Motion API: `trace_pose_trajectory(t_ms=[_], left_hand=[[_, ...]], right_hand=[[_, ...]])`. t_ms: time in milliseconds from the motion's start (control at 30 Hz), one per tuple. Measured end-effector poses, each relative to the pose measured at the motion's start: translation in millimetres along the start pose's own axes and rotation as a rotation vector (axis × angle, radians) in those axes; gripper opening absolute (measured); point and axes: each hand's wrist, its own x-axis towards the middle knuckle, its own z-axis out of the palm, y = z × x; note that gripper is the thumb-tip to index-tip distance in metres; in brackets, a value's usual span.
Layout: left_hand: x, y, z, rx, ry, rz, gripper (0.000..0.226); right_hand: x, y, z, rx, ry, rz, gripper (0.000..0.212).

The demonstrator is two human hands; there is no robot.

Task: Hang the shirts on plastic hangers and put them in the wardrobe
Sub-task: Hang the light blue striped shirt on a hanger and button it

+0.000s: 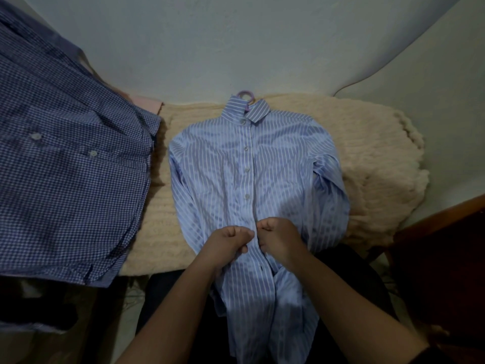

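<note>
- Head view: a cream fuzzy blanket (367, 158) is spread over a surface pushed up against a pale wall (236, 43); its far edge is laid right along the wall's base.
- A striped shirt (252, 164) is laid flat on the blanket, front up, collar toward the wall. The lower part is draped off the near edge, down toward the person.
- A lilac hanger (246, 94) is tucked inside it; only the hook can be seen, poking out past the collar and nearly touching the wall.
- The left hand (227, 242) and right hand (278, 237) are curled, and the placket is pinched between them low on the shirt, knuckles almost touching. Several buttons above them are done up.
- A checked shirt (65, 158) is hung or draped on the left, covering the blanket's left edge, just beside the striped one's sleeve.
- A bit of pink cloth (147, 104) is seen behind it by the wall.
- Dark wooden furniture (443, 258) is crowded in on the right, near the blanket's corner.
- Bare blanket is left to the shirt's right; the floor below is too dark to make out.
</note>
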Motion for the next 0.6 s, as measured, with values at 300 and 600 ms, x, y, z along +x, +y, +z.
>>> trace_pose_trajectory(t_ms=[300,600], left_hand=[[-2.7,-6.4,7.3,-0.024,0.054,0.113,0.024],[-0.1,-6.7,6.9,-0.123,0.059,0.093,0.010]], right_hand=[[-8.5,3.7,-4.6,-0.167,0.017,-0.207,0.009],[4.7,8.4,-3.6,-0.165,0.018,-0.184,0.025]])
